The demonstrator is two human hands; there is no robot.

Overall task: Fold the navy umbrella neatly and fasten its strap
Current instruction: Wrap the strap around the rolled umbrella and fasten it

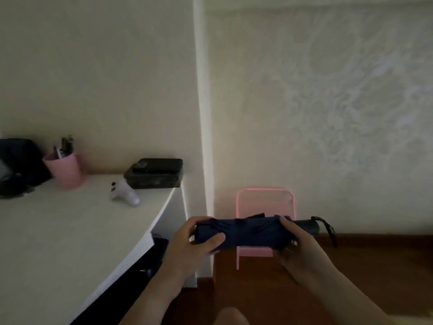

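Note:
The navy umbrella [251, 233] is collapsed into a short bundle and held level in the air, its handle [309, 227] pointing right. My left hand [195, 242] grips the canopy's left end, thumb across the front. My right hand [297, 247] holds the canopy's right end, just left of the handle. A dark wrist loop [328, 229] dangles from the handle's tip. A small flap of fabric sticks up near the middle of the bundle; whether the closure strap is fastened I cannot tell.
A white desk [70, 231] stands to my left with a pink pen cup [66, 171], a white handheld device [124, 194], a black box [154, 174] and a dark bag [16, 167]. A pink stool [264, 202] stands behind the umbrella on the wooden floor [363, 259].

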